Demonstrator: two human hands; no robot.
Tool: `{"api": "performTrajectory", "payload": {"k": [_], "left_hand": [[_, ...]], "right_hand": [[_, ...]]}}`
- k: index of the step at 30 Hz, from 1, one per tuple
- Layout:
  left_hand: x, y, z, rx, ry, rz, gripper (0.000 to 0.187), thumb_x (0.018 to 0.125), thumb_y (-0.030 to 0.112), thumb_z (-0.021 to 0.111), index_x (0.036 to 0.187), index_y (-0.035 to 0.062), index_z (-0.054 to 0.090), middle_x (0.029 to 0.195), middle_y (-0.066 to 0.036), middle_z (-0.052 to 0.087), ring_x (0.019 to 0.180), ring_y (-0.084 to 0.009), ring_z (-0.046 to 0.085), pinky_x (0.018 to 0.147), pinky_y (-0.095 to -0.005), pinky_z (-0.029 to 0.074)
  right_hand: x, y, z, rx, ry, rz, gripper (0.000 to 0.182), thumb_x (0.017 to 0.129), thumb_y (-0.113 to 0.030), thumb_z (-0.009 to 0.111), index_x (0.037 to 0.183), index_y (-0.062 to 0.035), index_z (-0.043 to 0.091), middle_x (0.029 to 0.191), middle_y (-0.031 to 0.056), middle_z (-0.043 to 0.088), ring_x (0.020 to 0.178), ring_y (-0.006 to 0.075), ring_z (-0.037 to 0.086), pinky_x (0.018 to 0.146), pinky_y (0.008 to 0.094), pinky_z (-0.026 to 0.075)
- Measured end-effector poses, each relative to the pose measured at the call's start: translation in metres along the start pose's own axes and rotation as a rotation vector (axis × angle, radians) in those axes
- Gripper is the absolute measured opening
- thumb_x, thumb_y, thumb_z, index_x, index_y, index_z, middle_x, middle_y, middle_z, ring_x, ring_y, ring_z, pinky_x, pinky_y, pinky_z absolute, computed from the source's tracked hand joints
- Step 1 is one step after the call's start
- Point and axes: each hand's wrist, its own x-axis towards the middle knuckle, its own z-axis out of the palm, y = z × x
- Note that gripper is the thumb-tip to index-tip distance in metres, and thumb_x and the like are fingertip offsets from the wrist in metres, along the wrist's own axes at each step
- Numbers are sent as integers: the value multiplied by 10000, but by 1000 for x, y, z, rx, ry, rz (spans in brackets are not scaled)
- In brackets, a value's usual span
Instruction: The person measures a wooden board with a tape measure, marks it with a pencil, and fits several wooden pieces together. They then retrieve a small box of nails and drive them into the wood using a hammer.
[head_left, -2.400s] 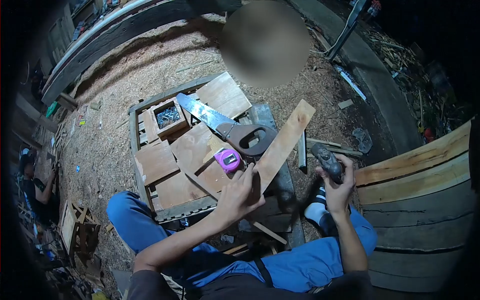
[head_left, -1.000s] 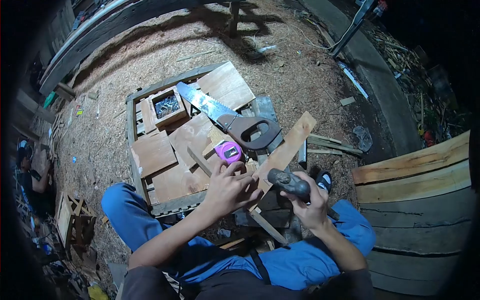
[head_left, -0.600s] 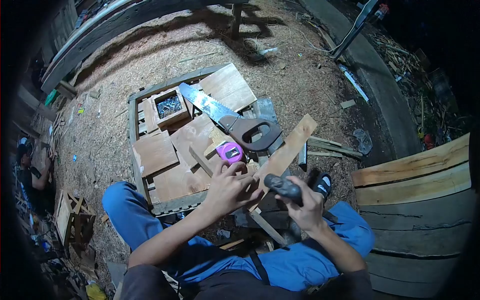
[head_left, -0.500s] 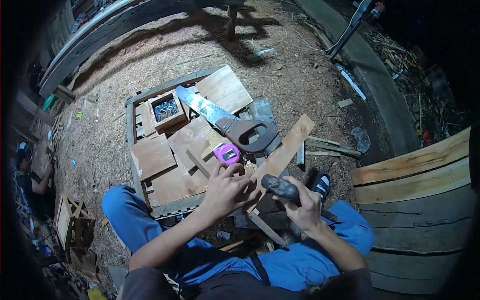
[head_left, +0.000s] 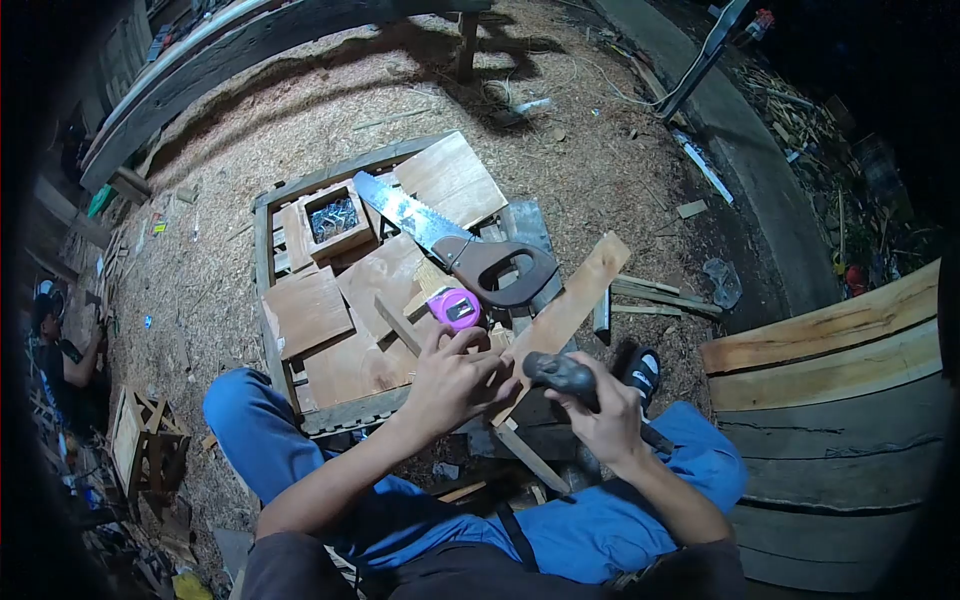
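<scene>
My right hand is closed around a hammer, its dark metal head just above the near part of a narrow wooden board. The handle's end shows behind that hand. My left hand is at the board's left edge, fingers bent and pressed together near the hammer head; whatever they pinch is hidden. Just beyond that hand are a pink tape measure and a thin wooden strip. A handsaw with a brown handle lies farther off.
A slatted wooden pallet carries flat plywood pieces and a small wooden box of nails. Long planks lie at right. A co-worker sits at far left near a small wooden frame. Wood shavings cover the ground.
The hammer head has tilted slightly in my right hand, still over the board. My left hand stays in nearly the same place.
</scene>
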Motion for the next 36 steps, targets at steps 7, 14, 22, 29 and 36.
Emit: {"api": "performTrajectory", "payload": {"k": [7, 14, 22, 29, 36], "left_hand": [[-3, -1, 3, -6, -5, -3, 257, 911, 389, 752, 998, 148, 770, 938, -78, 760, 1157, -244, 632, 1017, -475, 417], [-3, -3, 8, -21, -2, -13, 252, 902, 373, 758, 999, 141, 772, 945, -76, 763, 1164, -251, 635, 1027, -469, 424], [-1, -3, 10, -1, -1, 4, 238, 894, 357, 769, 995, 141, 771, 944, -72, 765, 1156, -250, 629, 1033, -472, 416], [-3, -4, 10, -24, -1, -17, 236, 890, 365, 774, 969, 143, 767, 946, -63, 754, 1149, -247, 627, 1032, -473, 417], [-6, -5, 6, -6, -95, -20, 336, 859, 369, 809, 1105, 144, 766, 1160, -108, 704, 1204, -284, 617, 1035, -479, 444]], "right_hand": [[1, -2, 1, 36, 20, 50, 513, 859, -213, 876, 1278, -23, 648, 1001, 200, 765, 856, 360, 779, 703, 411, 611], [3, -1, -3, -74, -28, 17, 527, 857, -257, 877, 1281, -35, 656, 949, 188, 762, 813, 357, 772, 681, 417, 595], [5, -5, -6, -157, -123, 21, 518, 838, -182, 896, 1267, -7, 664, 1035, 160, 779, 889, 293, 789, 760, 391, 609], [1, -6, 1, -148, -164, 39, 485, 835, -141, 887, 1253, -19, 672, 1029, 182, 778, 902, 301, 797, 731, 376, 617], [2, -7, -7, 15, -19, 51, 501, 881, -164, 865, 1312, -30, 647, 1107, 158, 787, 941, 315, 794, 758, 397, 626]]}}
